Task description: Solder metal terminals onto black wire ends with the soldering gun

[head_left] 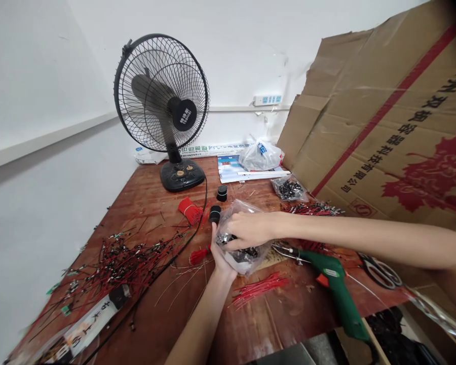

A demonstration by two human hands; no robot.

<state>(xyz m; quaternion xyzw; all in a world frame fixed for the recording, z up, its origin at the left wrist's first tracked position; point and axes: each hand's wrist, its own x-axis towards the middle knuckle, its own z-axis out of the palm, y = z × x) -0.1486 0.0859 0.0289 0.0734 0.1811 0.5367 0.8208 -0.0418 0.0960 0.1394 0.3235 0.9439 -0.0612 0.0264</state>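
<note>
A clear plastic bag (pixel 245 207) of small black and metal parts (pixel 251 252) is held up over the table. My left hand (pixel 222 261) grips it from below and the left side. Into its mouth reaches my right hand (pixel 253 228), with bent fingers among the parts; the fingertips are hidden, so what they pinch cannot be seen. Just below the bag lies a loose row of red wires (pixel 260 290). Two black wire bundles (pixel 222 193) stand behind it. A red wire bundle (pixel 199 255) sits beside my left fingers.
A green soldering gun (pixel 332 274) and scissors (pixel 382 271) lie right. Tangled wired parts (pixel 133 263) cover the left, crossed by a black cord (pixel 163 269). Behind stand a fan (pixel 182 175), a white bag (pixel 261 156) and another parts bag (pixel 289 189). Cardboard (pixel 365 111) walls the right.
</note>
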